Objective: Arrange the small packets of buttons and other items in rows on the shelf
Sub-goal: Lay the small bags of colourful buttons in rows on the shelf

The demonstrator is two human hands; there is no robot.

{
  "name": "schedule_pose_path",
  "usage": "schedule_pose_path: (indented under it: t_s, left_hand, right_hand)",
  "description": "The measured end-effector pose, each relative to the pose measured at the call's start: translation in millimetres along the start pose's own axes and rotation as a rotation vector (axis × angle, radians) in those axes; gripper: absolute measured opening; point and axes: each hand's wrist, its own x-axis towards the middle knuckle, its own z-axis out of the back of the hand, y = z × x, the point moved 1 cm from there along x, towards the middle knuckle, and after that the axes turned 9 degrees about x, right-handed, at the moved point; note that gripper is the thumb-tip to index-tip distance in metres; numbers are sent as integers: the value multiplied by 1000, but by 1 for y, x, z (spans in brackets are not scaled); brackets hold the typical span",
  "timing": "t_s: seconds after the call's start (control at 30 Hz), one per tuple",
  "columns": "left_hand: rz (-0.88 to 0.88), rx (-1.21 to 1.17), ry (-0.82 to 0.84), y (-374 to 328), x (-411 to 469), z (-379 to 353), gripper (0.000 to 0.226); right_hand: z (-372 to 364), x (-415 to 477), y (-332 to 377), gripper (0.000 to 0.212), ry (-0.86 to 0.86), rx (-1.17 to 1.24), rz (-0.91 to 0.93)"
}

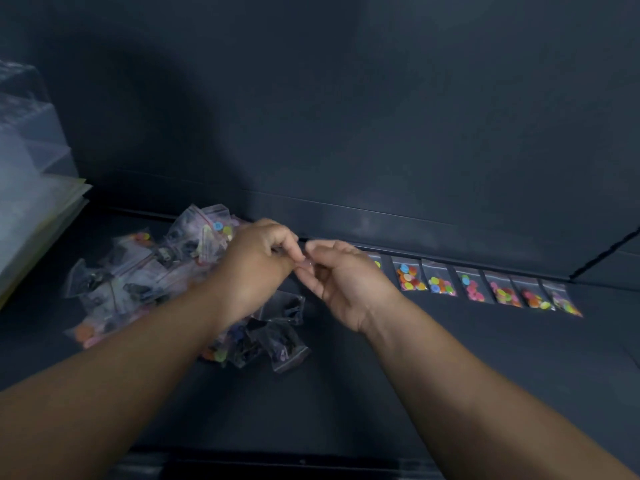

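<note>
1. Dark shelf [450, 358], matte and nearly black, runs under a back wall [346, 98] of the same colour; a stack of clear plastic and pale sheets [31, 188] sits at its left end.
2. Along the back edge on the right lies a started row of packets [485, 287], small clear bags of bright buttons set side by side, close together and flat.
3. Left of centre is the unsorted heap of packets [145, 271], overlapping at all angles; some show coloured buttons, others hold dark items too blurred to name.
4. Between heap and row, the left hand [256, 268] and right hand [346, 285] meet with their fingertips together.
5. Both sets of fingers are curled inward as if pinching something thin and clear between them. It is probably a packet, but blur and the fingers hide it, so whether either hand actually grips anything cannot be told.
6. Handling, as a judgement: each packet looks very light, its film soft and slick, and its loose contents are likely to slide to the low end when it is tilted.
7. The flat sealed strip at the top seems the best hold, pinched between thumb and forefinger, since the bulging middle would shift under pressure.
8. Laid down flat and pressed lightly, a packet should stay put; a careless sweep could nudge neighbours out of line.
</note>
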Motion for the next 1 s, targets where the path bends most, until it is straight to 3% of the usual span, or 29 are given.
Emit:
schedule_pose_path:
  t_s: [0.1,0.2,0.27,0.33,0.43,0.57,0.73,1.0]
  left_hand:
    - [8,-24,-26,-12,-3,-6,48]
    - [348,-380,-78,-28,-1,-11,34]
    - [593,-521,89,-36,0,-17,17]
    - [698,-545,304,-40,-2,-28,29]
    - [642,-542,251,-46,0,-48,4]
    - [576,-530,160,-61,-2,-72,12]
    - [520,-515,132,-84,-5,-94,11]
    - [451,-463,110,-110,-10,-124,14]
  right_hand:
    - [9,-2,5,27,-49,-81,131]
    - [24,-10,14,33,-52,-211,235]
    - [33,-18,20,35,-16,-311,297]
    - [42,-28,25,40,3,-418,345]
    - [60,-37,28,50,9,-493,362]
    - [87,-47,42,41,-52,-448,258]
    - [119,-62,64,28,9,-467,141]
    - [143,-69,84,22,92,-526,137]
